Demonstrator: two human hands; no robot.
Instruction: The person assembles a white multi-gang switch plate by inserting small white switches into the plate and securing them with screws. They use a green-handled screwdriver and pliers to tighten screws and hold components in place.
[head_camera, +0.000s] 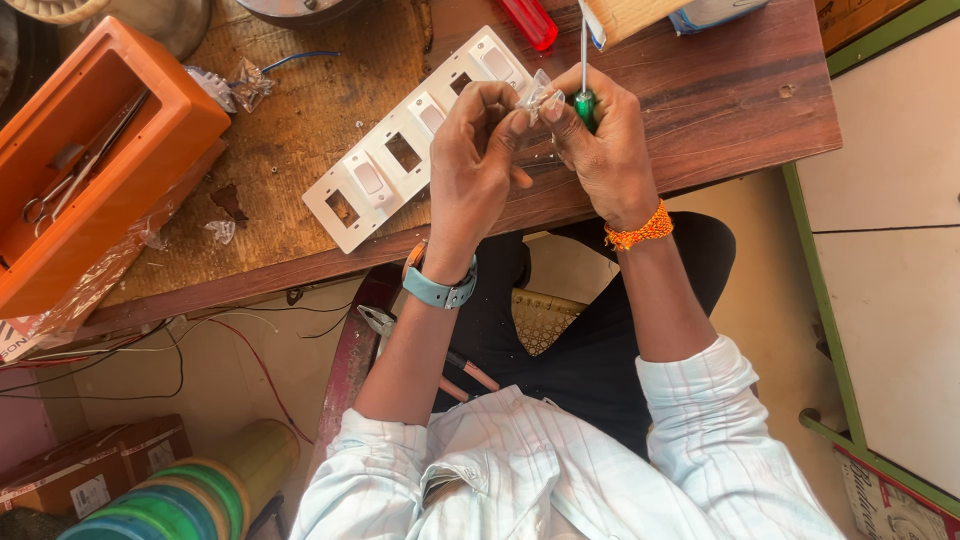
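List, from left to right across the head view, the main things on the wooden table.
Orange tray → crumpled clear wrapper → white switch plate → left hand → right hand holding green-handled screwdriver.

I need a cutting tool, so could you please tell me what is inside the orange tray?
Scissors lie inside the orange tray; its near wall hides part of the bottom.

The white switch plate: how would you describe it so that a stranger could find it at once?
On the wooden table, just beyond the left hand, lies the long white switch plate, set diagonally. Unlike the orange box beside it, it is flat with a row of rectangular openings.
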